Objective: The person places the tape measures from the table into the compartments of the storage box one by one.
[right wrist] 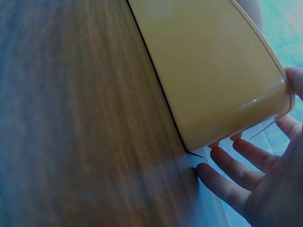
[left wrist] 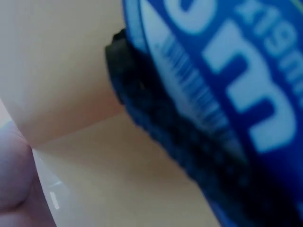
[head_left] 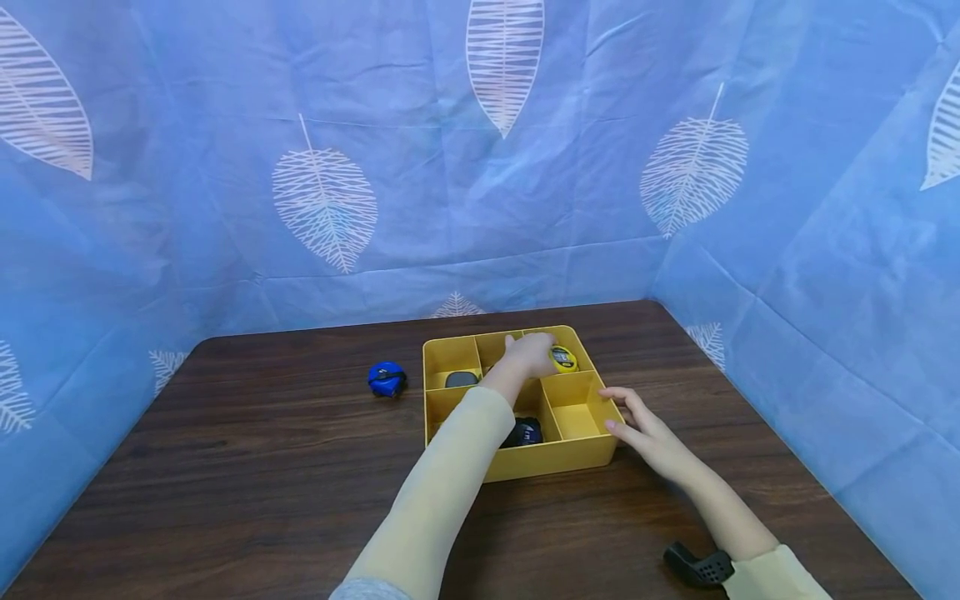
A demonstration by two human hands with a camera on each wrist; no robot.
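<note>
A yellow divided box (head_left: 551,461) stands on the dark wooden table. My left hand (head_left: 528,354) reaches over its back row, fingers around the left edge of a yellow tape measure (head_left: 564,359) in the back right compartment. Those fingertips are mostly hidden from the head view. Beneath the left forearm a black tape measure (head_left: 523,432) lies in the front middle compartment. A blue label with white lettering (left wrist: 255,94) fills much of the left wrist view. At the box's right side my right hand (head_left: 656,442) rests its thumb at the rim, extended fingertips against the outer wall.
A blue tape measure (head_left: 387,379) lies on the table left of the box. A dark grey rounded object (head_left: 461,379) sits in the back left compartment. Blue leaf-patterned cloth (head_left: 420,167) hangs behind the table and along both sides.
</note>
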